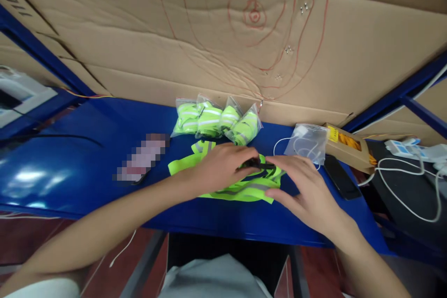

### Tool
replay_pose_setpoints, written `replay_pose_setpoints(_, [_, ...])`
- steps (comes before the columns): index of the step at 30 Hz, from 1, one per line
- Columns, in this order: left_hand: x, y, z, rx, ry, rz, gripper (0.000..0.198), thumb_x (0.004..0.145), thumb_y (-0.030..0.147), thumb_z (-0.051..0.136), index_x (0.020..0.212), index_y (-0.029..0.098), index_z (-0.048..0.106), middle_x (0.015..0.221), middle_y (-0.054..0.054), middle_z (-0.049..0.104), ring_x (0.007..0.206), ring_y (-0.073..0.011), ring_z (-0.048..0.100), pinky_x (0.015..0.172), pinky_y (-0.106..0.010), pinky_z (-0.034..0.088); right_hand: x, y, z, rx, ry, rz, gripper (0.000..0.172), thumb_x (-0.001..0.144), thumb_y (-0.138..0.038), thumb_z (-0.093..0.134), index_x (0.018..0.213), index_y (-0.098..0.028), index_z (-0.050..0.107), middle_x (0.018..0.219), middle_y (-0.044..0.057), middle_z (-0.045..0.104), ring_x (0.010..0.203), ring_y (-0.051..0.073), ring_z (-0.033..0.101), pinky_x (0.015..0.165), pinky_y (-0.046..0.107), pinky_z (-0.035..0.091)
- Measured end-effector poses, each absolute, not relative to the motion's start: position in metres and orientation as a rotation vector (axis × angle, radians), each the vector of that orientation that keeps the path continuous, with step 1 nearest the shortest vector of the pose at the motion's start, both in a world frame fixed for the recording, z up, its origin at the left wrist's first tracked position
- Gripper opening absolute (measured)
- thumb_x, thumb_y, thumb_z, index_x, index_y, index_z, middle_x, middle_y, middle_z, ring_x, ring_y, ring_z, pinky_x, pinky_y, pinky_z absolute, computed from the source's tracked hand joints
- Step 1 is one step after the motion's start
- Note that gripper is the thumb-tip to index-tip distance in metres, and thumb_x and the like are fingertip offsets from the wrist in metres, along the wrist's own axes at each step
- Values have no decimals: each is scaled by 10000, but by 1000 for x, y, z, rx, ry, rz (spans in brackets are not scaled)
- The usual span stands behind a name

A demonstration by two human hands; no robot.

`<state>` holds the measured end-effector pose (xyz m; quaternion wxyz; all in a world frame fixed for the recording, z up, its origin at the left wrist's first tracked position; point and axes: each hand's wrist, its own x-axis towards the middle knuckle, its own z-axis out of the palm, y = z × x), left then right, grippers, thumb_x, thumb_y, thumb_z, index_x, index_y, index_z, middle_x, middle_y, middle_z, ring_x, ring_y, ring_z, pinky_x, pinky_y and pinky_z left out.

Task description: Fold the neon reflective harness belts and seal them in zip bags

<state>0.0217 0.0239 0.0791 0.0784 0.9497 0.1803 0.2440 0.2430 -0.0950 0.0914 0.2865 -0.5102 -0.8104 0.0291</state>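
A loose neon-yellow reflective strap [258, 190] with grey bands lies in folds on the blue table [223, 221]. Above its middle is a black plastic buckle [260, 165]. My left hand [226, 167] curls its fingers closed around the buckle's left part, which hides much of it. From the other side, my right hand [305, 191] has its fingertips at the buckle's right end, while its thumb rests on the strap's edge; folds of strap lie between that thumb and the fingers.
Several clear bags of folded neon straps [209, 120] stand behind my hands. On the right are an empty-looking plastic bag [307, 142], a white cable, a dark phone [340, 177] and an open cardboard box [351, 146]. A blurred-out phone-like object [143, 158] lies left. Cardboard [139, 46] backs the table.
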Motion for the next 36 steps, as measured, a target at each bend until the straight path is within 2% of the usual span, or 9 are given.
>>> replay_pose_setpoints(2, [22, 23, 104, 2892, 568, 783, 144, 1014, 338, 629, 1049, 199, 649, 909, 2, 758, 809, -192, 720, 715, -309, 506, 243, -97, 103, -1411, -2142, -67, 446, 1011, -356, 653, 1418, -222, 528, 1304, 108, 702, 1185, 266, 678, 1033, 476, 531])
replay_pose_setpoints(5, [21, 20, 140, 3155, 506, 993, 136, 1034, 222, 539, 1086, 166, 652, 1110, -76, 750, 993, -239, 711, 842, -379, 508, 245, -98, 127, -1430, -2103, -145, 408, 1024, -326, 616, 1413, -223, 547, 1406, 110, 647, 1305, 270, 622, 1098, 466, 505])
replay_pose_setpoints(10, [19, 17, 163, 3433, 329, 1239, 224, 1037, 141, 471, 1141, 184, 664, 1311, -93, 700, 1218, -265, 638, 1002, -442, 472, 239, -97, 162, -1373, -2107, -185, 710, 948, -552, 682, 1523, -190, 473, 1557, 135, 526, 1436, 325, 515, 1171, 490, 468])
replay_pose_setpoints(14, [22, 19, 143, 3264, 392, 1133, 211, 1003, 112, 490, 1156, 160, 627, 1364, -134, 659, 1342, -305, 582, 1139, -554, 420, 226, -81, 143, -1526, -2107, -261, 528, 942, -247, 666, 1434, -119, 524, 1362, 176, 639, 1226, 338, 632, 1047, 507, 546])
replay_pose_setpoints(17, [21, 23, 120, 2911, 416, 880, 307, 980, 280, 613, 1255, 149, 577, 1478, -197, 542, 1401, -312, 538, 1154, -521, 478, 221, -65, 115, -1542, -2140, -275, 597, 830, -7, 560, 1420, -95, 520, 1298, 190, 606, 1156, 335, 597, 1011, 499, 551])
replay_pose_setpoints(19, [20, 29, 108, 2730, 419, 835, 366, 963, 353, 668, 1266, 168, 584, 1503, -184, 509, 1416, -284, 531, 1167, -461, 499, 221, -55, 101, -1530, -2145, -286, 645, 801, 31, 509, 1436, -84, 501, 1269, 193, 585, 1138, 334, 563, 1010, 506, 541])
replay_pose_setpoints(23, [19, 48, 90, 2765, 410, 817, 305, 959, 278, 679, 1233, 147, 637, 1443, -162, 570, 1390, -278, 560, 1186, -442, 495, 223, -39, 79, -1557, -2137, -260, 648, 819, 16, 481, 1459, -79, 469, 1242, 193, 578, 1099, 327, 540, 978, 511, 537])
replay_pose_setpoints(31, [26, 67, 64, 2986, 398, 646, 276, 920, 269, 710, 1141, 105, 694, 1282, -135, 688, 1162, -299, 693, 1002, -454, 612, 221, -29, 37, -1763, -2252, -434, 635, 898, -37, 450, 1528, -110, 461, 1199, 175, 627, 989, 312, 575, 829, 474, 544])
replay_pose_setpoints(36, [-11, 53, 79, 3013, 510, 841, 175, 926, 179, 685, 1096, 138, 681, 1242, -136, 699, 1170, -286, 695, 987, -448, 611, 251, -44, 39, -1842, -2035, -417, 727, 848, -28, 461, 1568, -128, 446, 1226, 196, 616, 1082, 322, 610, 913, 517, 554])
